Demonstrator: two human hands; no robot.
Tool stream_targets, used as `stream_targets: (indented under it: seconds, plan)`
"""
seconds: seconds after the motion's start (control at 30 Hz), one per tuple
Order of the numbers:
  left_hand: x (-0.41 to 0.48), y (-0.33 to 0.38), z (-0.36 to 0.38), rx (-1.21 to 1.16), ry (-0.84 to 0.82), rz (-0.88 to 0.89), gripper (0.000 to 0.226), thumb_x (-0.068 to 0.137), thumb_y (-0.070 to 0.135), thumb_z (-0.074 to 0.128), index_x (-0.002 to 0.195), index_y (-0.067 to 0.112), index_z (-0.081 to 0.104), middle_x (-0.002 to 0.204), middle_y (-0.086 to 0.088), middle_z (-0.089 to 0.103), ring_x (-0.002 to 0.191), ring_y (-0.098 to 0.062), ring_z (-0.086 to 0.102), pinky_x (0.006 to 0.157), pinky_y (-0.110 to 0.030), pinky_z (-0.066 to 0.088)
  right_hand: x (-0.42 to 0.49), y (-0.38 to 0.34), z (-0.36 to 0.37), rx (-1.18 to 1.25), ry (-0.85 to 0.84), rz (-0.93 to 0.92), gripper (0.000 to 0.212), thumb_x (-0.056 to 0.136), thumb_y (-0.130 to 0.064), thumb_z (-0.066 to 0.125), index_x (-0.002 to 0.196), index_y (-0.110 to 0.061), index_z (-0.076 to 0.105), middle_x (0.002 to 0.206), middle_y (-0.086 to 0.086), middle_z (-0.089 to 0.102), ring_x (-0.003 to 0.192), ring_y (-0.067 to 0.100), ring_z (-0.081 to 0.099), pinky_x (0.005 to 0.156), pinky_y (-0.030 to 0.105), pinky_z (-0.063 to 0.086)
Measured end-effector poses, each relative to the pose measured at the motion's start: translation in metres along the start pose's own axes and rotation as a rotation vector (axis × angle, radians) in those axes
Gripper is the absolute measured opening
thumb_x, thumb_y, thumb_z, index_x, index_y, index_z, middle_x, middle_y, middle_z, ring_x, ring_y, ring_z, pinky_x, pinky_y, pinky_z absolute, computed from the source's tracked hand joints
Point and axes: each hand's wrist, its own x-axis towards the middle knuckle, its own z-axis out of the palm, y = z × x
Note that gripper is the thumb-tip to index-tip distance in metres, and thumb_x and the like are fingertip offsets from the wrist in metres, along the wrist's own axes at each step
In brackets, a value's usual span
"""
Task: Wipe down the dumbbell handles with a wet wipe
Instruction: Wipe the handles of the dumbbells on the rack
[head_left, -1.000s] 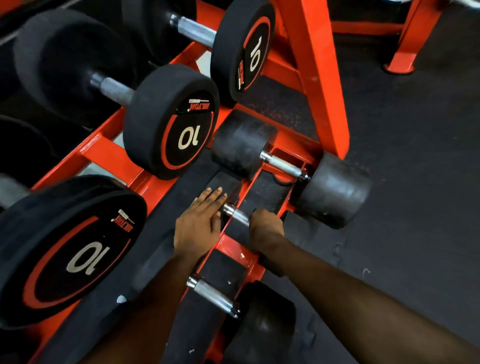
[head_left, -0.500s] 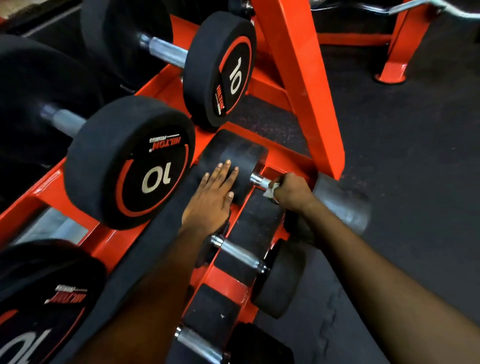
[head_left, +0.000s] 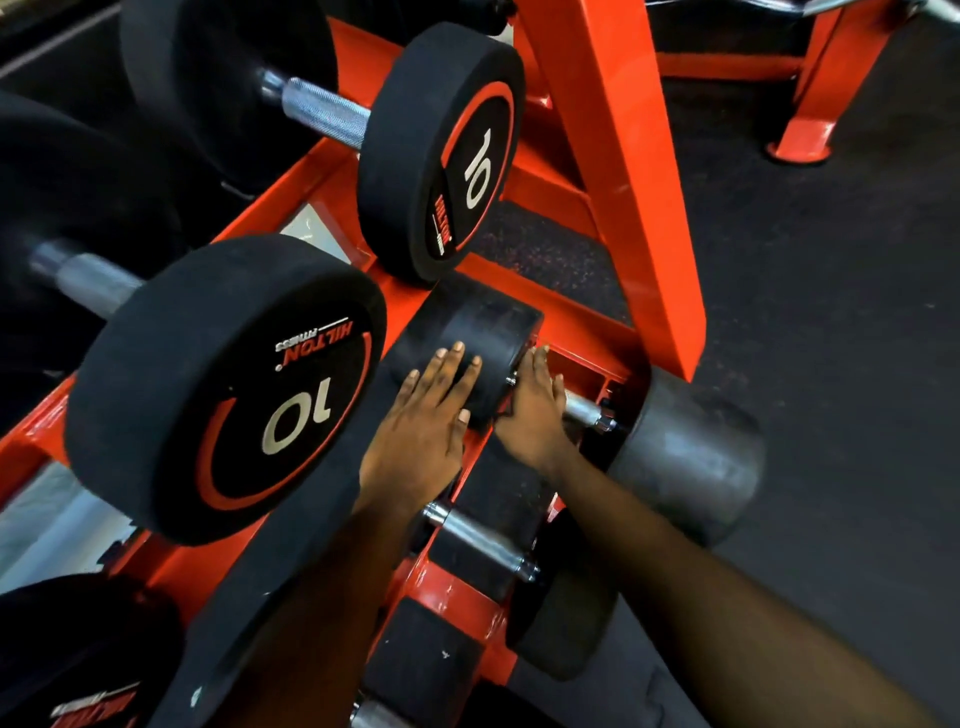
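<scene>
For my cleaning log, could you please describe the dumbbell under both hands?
The dumbbell lies crosswise on the orange rack's lower shelf: a black rubber-looking left head, a greyer, dusty-looking right head, a steel handle between. The left hand rests flat on the left head; the right hand covers the handle's left part. No wipe shows.

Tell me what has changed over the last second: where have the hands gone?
Both hands moved up the low rack from the nearer dumbbell to the farthest dumbbell. The right hand then slid left along its handle to the left end. The wipe, showing before, is hidden now. The left hand lies flat on a dumbbell head throughout. Dumbbells stay racked.
</scene>
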Motion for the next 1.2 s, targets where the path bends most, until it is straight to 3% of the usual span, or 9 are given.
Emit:
stream_targets:
  seconds: [0.13, 0.2, 0.3, 0.43, 0.57, 0.7, 0.87, 1.03, 1.2]
  plan:
    - [0.000, 0.001, -0.001, 0.002, 0.009, -0.003, 0.062, 0.101, 0.028, 0.028, 0.162, 0.024, 0.019, 0.171, 0.005, 0.007, 0.156, -0.008, -0.002, 0.128, -0.039, 0.009, 0.002, 0.007, -0.002, 0.078, 0.075, 0.005, 0.097, 0.073, -0.003, 0.060, 0.153, -0.005, 0.005, 0.154, 0.015, 0.035, 0.144, 0.031, 0.027, 0.120, 0.045, 0.011]
    - [-0.001, 0.002, -0.002, 0.032, 0.001, 0.000, 0.062, 0.102, 0.028, 0.027, 0.162, 0.023, 0.018, 0.171, 0.004, 0.007, 0.156, -0.008, -0.002, 0.128, -0.039, 0.009, 0.007, 0.005, 0.004, -0.117, 0.059, 0.018, 0.098, 0.077, -0.021, 0.066, 0.152, 0.000, 0.007, 0.156, 0.016, 0.024, 0.146, 0.031, 0.019, 0.120, 0.045, 0.011]
    - [-0.001, 0.003, -0.001, 0.076, -0.023, 0.056, 0.061, 0.102, 0.027, 0.027, 0.162, 0.019, 0.022, 0.170, 0.005, 0.012, 0.156, -0.008, 0.003, 0.127, -0.041, 0.016, 0.017, 0.004, 0.007, -0.433, 0.020, 0.021, 0.100, 0.074, -0.042, 0.070, 0.147, 0.002, 0.017, 0.142, 0.016, 0.037, 0.131, 0.034, 0.036, 0.112, 0.044, 0.026]
    - [-0.002, 0.003, -0.003, 0.076, -0.041, 0.090, 0.061, 0.101, 0.025, 0.030, 0.161, 0.019, 0.023, 0.169, 0.007, 0.014, 0.156, -0.007, 0.004, 0.127, -0.038, 0.017, 0.045, 0.000, -0.021, -0.392, -0.133, 0.109, 0.063, 0.081, -0.037, 0.068, 0.130, -0.006, 0.041, 0.128, 0.014, 0.058, 0.118, 0.033, 0.057, 0.099, 0.042, 0.043]
    - [-0.001, 0.004, -0.003, 0.070, -0.064, 0.092, 0.062, 0.100, 0.022, 0.033, 0.162, 0.022, 0.022, 0.170, 0.009, 0.011, 0.156, -0.006, 0.001, 0.127, -0.035, 0.015, 0.018, 0.010, 0.004, -0.572, 0.009, 0.052, 0.081, 0.076, -0.038, 0.070, 0.139, -0.004, 0.032, 0.136, 0.016, 0.046, 0.124, 0.034, 0.044, 0.105, 0.044, 0.034]
    - [-0.002, 0.005, -0.004, 0.087, -0.079, 0.083, 0.061, 0.102, 0.025, 0.028, 0.162, 0.022, 0.019, 0.170, 0.008, 0.010, 0.156, -0.005, -0.001, 0.127, -0.034, 0.013, -0.002, 0.016, 0.025, -0.674, 0.040, 0.012, 0.104, 0.079, -0.037, 0.066, 0.151, 0.005, 0.004, 0.155, 0.026, 0.015, 0.145, 0.041, 0.014, 0.121, 0.049, 0.003]
    - [-0.001, 0.005, -0.004, 0.076, -0.083, 0.088, 0.063, 0.100, 0.025, 0.027, 0.162, 0.022, 0.020, 0.170, 0.008, 0.011, 0.156, -0.006, 0.001, 0.127, -0.036, 0.016, 0.028, 0.006, 0.003, -0.595, 0.042, 0.048, 0.083, 0.069, -0.046, 0.077, 0.129, -0.004, 0.037, 0.128, 0.017, 0.050, 0.118, 0.032, 0.046, 0.101, 0.042, 0.035]
    - [-0.002, 0.003, -0.005, 0.069, -0.092, 0.085, 0.063, 0.100, 0.026, 0.027, 0.162, 0.022, 0.018, 0.170, 0.008, 0.009, 0.156, -0.006, 0.000, 0.127, -0.039, 0.018, 0.024, 0.028, -0.022, -0.628, -0.033, 0.116, 0.061, 0.083, -0.037, 0.069, 0.127, -0.009, 0.038, 0.130, 0.015, 0.055, 0.121, 0.030, 0.051, 0.098, 0.038, 0.036]
    - [-0.003, 0.003, -0.004, 0.060, -0.085, 0.081, 0.061, 0.102, 0.026, 0.027, 0.162, 0.023, 0.018, 0.170, 0.009, 0.009, 0.156, -0.006, 0.000, 0.127, -0.038, 0.017, 0.012, 0.028, -0.015, -0.675, 0.001, 0.278, 0.069, 0.082, -0.041, 0.066, 0.132, -0.005, 0.035, 0.135, 0.017, 0.047, 0.128, 0.032, 0.042, 0.113, 0.043, 0.025]
